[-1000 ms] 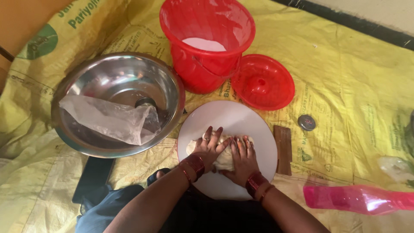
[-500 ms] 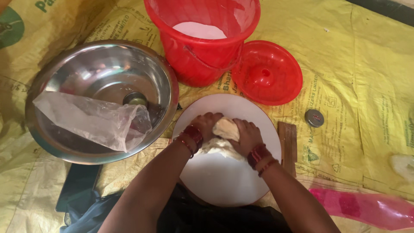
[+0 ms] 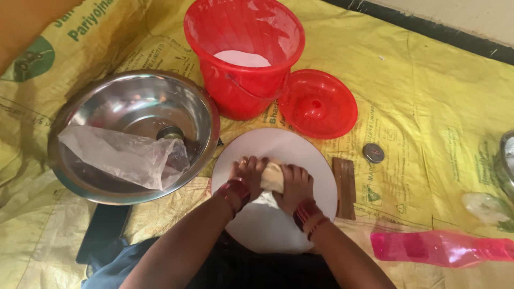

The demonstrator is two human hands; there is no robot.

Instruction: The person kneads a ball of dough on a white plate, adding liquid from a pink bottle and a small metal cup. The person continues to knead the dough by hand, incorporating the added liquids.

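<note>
A pale lump of dough (image 3: 273, 176) lies on a round white board (image 3: 278, 147) on the floor. My left hand (image 3: 247, 172) presses on its left side and my right hand (image 3: 293, 184) on its right side, both closed around it. Each wrist wears red bangles. The lower part of the dough is hidden under my fingers.
A steel bowl (image 3: 134, 107) holding a clear plastic bag (image 3: 126, 156) sits at the left. A red bucket (image 3: 243, 53) with white flour stands behind the board, its red lid (image 3: 318, 104) beside it. A pink bottle (image 3: 439, 247) lies at the right. Yellow sacking (image 3: 428, 96) covers the floor.
Both hands have stayed on the dough, working it on the board; it now sits squeezed between them. The view has shifted slightly.
</note>
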